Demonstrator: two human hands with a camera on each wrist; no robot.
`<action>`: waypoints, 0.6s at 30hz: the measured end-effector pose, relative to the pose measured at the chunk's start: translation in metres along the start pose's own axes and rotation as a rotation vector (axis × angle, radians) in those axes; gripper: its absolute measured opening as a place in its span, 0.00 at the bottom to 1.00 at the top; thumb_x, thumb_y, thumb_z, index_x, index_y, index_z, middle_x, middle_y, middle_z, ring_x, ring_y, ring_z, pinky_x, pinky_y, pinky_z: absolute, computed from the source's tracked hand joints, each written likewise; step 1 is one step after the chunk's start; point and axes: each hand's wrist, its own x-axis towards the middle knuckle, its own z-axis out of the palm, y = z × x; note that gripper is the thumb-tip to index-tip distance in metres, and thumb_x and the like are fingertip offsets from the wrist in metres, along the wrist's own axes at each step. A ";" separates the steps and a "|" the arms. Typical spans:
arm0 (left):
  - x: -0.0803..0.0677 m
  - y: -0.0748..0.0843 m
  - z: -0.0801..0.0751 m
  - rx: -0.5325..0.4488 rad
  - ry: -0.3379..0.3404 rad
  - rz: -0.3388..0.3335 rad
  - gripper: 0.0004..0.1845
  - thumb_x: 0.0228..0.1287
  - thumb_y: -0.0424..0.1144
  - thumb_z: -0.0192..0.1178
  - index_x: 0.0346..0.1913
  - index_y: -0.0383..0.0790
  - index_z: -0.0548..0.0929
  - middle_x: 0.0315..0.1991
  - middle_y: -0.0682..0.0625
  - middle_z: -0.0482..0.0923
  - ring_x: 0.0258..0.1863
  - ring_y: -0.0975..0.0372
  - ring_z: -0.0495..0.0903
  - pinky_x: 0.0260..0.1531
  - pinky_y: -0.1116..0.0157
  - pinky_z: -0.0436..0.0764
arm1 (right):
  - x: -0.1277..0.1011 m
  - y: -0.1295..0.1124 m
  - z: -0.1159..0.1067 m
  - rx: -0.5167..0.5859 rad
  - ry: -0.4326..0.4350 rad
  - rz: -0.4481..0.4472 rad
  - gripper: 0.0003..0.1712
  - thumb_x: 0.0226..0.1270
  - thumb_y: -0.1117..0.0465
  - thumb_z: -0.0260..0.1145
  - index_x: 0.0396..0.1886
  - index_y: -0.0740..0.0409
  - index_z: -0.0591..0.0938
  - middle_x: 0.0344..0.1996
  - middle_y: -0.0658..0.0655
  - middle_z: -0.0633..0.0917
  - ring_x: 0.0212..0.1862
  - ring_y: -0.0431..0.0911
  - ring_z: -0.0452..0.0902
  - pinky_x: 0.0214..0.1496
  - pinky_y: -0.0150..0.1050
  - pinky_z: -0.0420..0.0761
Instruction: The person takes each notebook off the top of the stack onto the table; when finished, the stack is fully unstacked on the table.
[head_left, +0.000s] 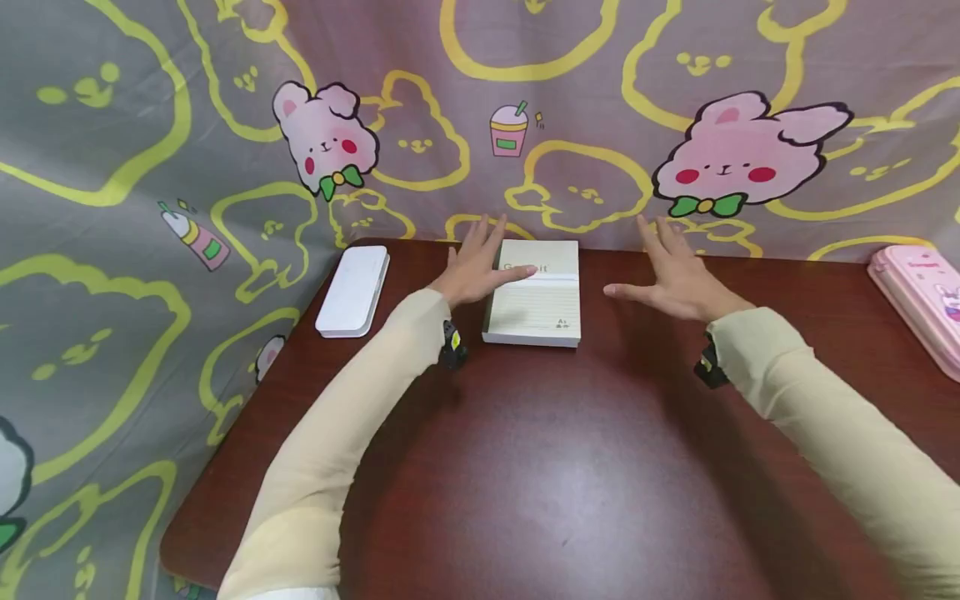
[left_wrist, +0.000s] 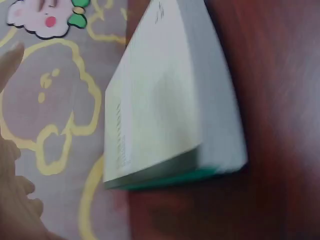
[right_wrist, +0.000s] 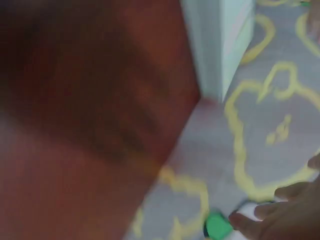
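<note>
Lying flat near the far edge of a dark red table [head_left: 525,467]: a thick pale book [head_left: 534,304] with a closed cover, faint lettering near its top and a white band across it. Seen again from the left wrist view as a blurred pale block [left_wrist: 165,100] with a green lower edge, pages stacked thick. Resting at the book's left side, a left hand [head_left: 476,267], fingers straight and spread, thumb laid across the cover near the lettering. Hovering just right of the book without touching it, a right hand [head_left: 675,279], fingers straight and slightly apart, thumb pointing toward the book. Both arms in cream sleeves, each with a small black device at the wrist.

Placed well to the left of the book, a white flat case [head_left: 352,290], lid closed, contents hidden. Sitting at the far right table edge, a pink case [head_left: 918,300] with a cartoon print, also closed, contents hidden. Hanging behind the table, a grey cloth [head_left: 112,208] printed with yellow outlines and 2 pink bunnies.
</note>
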 end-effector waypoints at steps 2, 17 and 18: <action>-0.008 -0.008 0.010 -0.136 0.006 -0.025 0.55 0.61 0.69 0.53 0.77 0.53 0.31 0.79 0.49 0.26 0.78 0.58 0.28 0.75 0.48 0.39 | 0.000 -0.009 0.018 0.094 -0.020 -0.002 0.67 0.57 0.28 0.62 0.77 0.48 0.30 0.77 0.61 0.32 0.77 0.62 0.28 0.73 0.68 0.42; -0.040 -0.029 0.080 -0.447 0.051 -0.165 0.43 0.70 0.48 0.55 0.77 0.33 0.44 0.76 0.40 0.53 0.73 0.51 0.58 0.71 0.54 0.61 | 0.004 -0.040 0.121 0.202 0.004 -0.144 0.51 0.70 0.55 0.63 0.74 0.74 0.42 0.74 0.74 0.44 0.73 0.68 0.50 0.71 0.60 0.61; -0.041 -0.029 0.081 -0.444 0.054 -0.166 0.43 0.70 0.48 0.55 0.76 0.33 0.45 0.76 0.40 0.54 0.73 0.51 0.58 0.71 0.55 0.61 | 0.004 -0.040 0.122 0.197 0.006 -0.146 0.49 0.70 0.56 0.62 0.74 0.74 0.42 0.75 0.73 0.44 0.73 0.67 0.49 0.71 0.60 0.60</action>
